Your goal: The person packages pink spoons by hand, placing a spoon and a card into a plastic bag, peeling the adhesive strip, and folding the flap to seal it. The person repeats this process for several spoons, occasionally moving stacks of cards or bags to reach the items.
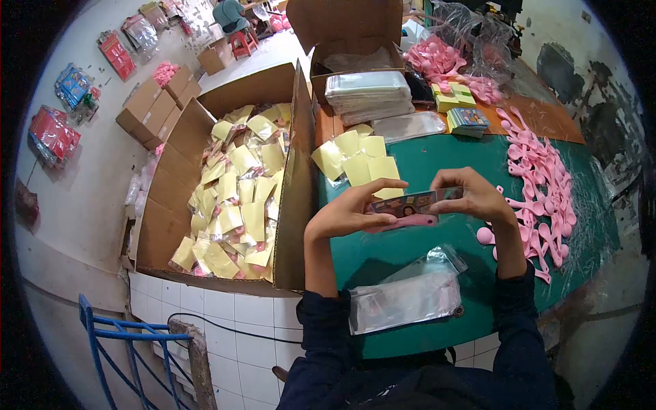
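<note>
Between my hands is a clear plastic packet (418, 203) with a printed card and a pink spoon, whose handle shows along the lower edge. My left hand (350, 209) grips the packet's left end, fingers above and thumb below. At the other end, my right hand (470, 194) pinches the clear plastic between thumb and fingers. Below the hands, a stack of clear plastic bags (406, 301) lies on the green table (383, 263). Finished-looking packets with pale yellow backs (359, 164) lie just beyond my left hand.
Left of the table stands a large cardboard box (296, 184) full of yellow-backed packets (239, 195). Loose pink spoons (540, 181) cover the table's right side. Farther back are card stacks (468, 119), more plastic bags (369, 92) and an open carton (345, 31). A person (232, 17) sits far behind.
</note>
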`<state>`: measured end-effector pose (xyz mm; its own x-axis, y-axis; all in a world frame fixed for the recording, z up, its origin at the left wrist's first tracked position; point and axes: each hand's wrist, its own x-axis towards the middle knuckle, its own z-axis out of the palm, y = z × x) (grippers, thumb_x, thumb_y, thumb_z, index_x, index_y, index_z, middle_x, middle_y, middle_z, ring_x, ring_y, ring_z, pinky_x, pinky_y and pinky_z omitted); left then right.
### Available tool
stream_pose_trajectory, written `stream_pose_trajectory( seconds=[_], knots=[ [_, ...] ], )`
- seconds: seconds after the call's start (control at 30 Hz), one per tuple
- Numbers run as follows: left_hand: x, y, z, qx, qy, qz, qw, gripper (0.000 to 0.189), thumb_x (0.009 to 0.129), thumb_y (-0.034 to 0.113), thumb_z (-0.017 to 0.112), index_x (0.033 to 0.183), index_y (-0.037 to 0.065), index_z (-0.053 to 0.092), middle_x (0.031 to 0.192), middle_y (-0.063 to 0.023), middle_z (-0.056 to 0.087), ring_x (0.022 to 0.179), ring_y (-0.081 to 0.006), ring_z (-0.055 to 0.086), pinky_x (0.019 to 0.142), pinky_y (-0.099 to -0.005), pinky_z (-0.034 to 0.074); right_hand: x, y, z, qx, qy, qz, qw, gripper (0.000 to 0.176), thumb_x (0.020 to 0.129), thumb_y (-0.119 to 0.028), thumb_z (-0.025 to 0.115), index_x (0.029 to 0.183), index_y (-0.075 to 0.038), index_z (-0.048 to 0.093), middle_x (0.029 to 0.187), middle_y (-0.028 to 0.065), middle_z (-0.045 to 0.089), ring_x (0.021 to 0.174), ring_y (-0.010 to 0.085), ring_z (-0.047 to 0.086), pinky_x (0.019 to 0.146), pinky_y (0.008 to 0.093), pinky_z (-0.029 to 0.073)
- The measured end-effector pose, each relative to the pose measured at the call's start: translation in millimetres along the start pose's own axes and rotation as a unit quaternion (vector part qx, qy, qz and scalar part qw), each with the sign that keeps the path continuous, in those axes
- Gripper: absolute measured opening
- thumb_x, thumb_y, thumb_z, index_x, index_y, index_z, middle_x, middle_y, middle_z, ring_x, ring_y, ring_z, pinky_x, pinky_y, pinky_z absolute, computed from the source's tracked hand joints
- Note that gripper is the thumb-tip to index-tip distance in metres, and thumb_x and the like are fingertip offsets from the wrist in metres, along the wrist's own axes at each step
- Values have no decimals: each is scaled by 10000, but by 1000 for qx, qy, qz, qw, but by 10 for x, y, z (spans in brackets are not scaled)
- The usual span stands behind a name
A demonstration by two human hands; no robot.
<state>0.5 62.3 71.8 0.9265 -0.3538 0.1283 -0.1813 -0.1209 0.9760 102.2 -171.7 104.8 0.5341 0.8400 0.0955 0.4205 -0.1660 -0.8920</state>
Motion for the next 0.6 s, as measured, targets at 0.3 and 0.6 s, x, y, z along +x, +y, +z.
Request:
stream_pose_trajectory(
  seconds=[0.3,0.6],
  knots=[
    [13,57,51,-60,-12,12,998,725,742,147,746,1355,102,361,1091,-94,565,914,-114,549,744,-256,482,3,-8,-4,72,-9,72,995,134,732,-61,700,703,-16,578,666,11,603,621,64,538,575,204,422],
    [-58,74,-50,-86,34,-51,994,800,752,85,730,1403,106,267,795,-14,586,720,-66,550,619,-217,456,4,-53,-51,154,6,109,982,275,714,-121,730,920,26,623,819,52,633,736,86,566,650,218,459]
  ],
)
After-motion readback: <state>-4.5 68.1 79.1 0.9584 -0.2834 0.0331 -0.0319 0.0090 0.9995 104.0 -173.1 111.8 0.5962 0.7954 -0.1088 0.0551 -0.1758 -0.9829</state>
